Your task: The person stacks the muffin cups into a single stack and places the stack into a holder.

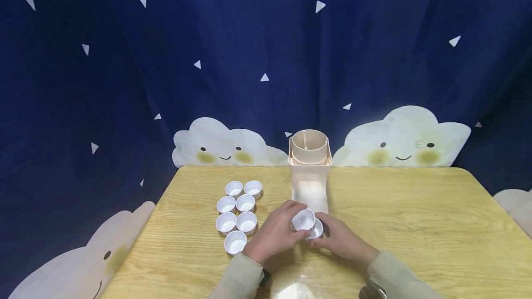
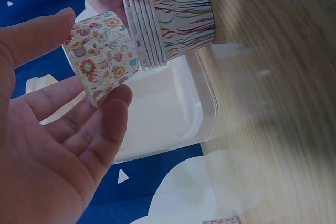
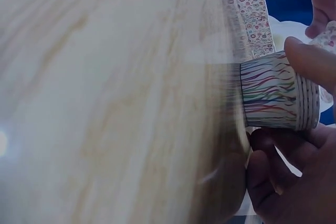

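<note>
My left hand point(image 1: 276, 230) pinches a small paper cup point(image 2: 102, 51) with a flower print between thumb and fingers. Its white inside faces up in the head view. Beside it, my right hand point(image 1: 344, 240) grips a short stack of paper cups point(image 2: 184, 19), whose outermost cup has wavy coloured stripes. The stack's rims stand upward, and the base of the flowered cup overlaps them in the left wrist view. From the right wrist, thumb and fingers show on either side of the striped stack point(image 3: 270, 93), close over the table.
Several white-lined paper cups point(image 1: 226, 222) stand upright in two rough columns left of my left hand. Behind both hands, a cream plastic holder point(image 1: 309, 172) with a round tube on top stands near the table's point(image 1: 415, 225) back edge. A dark blue curtain point(image 1: 257, 31) hangs behind.
</note>
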`<state>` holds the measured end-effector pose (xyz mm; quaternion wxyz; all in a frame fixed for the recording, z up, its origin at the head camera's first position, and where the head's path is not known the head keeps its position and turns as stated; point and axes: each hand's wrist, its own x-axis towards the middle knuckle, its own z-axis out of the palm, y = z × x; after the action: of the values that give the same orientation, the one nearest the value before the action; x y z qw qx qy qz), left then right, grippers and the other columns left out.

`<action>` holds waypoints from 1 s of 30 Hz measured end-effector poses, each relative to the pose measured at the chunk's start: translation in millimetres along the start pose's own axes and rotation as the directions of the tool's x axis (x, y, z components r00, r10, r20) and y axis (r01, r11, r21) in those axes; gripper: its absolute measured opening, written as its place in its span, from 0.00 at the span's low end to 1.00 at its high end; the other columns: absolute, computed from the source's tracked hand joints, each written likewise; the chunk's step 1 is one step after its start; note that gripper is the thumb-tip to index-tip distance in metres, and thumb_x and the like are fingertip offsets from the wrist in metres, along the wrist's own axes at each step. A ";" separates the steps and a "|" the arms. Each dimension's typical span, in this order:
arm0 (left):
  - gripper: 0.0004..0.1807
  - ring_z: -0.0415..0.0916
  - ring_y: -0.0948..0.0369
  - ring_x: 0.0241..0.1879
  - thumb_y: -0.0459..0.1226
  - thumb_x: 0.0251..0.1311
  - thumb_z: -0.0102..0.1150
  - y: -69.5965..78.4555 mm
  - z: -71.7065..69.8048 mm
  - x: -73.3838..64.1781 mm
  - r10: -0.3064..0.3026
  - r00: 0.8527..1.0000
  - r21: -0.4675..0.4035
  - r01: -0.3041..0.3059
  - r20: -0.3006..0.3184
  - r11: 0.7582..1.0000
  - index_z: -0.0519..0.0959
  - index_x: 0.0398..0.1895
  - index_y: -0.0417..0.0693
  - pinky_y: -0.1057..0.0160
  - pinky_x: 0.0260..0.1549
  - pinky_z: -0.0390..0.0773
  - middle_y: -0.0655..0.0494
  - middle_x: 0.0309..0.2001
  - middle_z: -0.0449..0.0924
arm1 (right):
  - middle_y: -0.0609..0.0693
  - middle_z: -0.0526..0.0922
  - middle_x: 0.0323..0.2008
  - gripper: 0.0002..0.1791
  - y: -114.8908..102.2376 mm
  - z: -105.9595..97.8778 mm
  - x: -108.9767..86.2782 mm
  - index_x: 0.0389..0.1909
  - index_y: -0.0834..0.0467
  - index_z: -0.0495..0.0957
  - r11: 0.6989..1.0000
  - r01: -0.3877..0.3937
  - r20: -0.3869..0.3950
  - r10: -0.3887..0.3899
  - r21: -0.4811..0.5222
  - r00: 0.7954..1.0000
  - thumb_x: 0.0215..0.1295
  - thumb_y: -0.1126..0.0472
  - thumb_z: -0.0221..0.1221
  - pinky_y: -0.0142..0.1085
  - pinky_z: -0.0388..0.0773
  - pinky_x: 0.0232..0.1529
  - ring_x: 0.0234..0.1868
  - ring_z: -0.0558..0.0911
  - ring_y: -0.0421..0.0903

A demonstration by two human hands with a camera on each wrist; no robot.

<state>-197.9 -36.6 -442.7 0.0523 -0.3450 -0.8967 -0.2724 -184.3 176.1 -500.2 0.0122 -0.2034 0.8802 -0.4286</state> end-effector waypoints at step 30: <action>0.31 0.79 0.61 0.57 0.43 0.54 0.70 3.1 4.9 4.3 0.043 0.999 0.084 -0.045 0.029 0.995 0.75 0.62 0.48 0.64 0.56 0.78 0.57 0.59 0.79 | 0.48 0.83 0.51 0.34 -3.7 -2.6 3.1 0.58 0.58 0.71 0.997 -0.047 0.021 0.046 0.061 0.999 0.54 0.49 0.72 0.41 0.77 0.60 0.56 0.80 0.50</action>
<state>-198.8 -29.5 -444.2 0.0604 -0.3659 -0.9002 -0.2283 -186.4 174.9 -495.3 0.0371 -0.1867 0.8708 -0.4533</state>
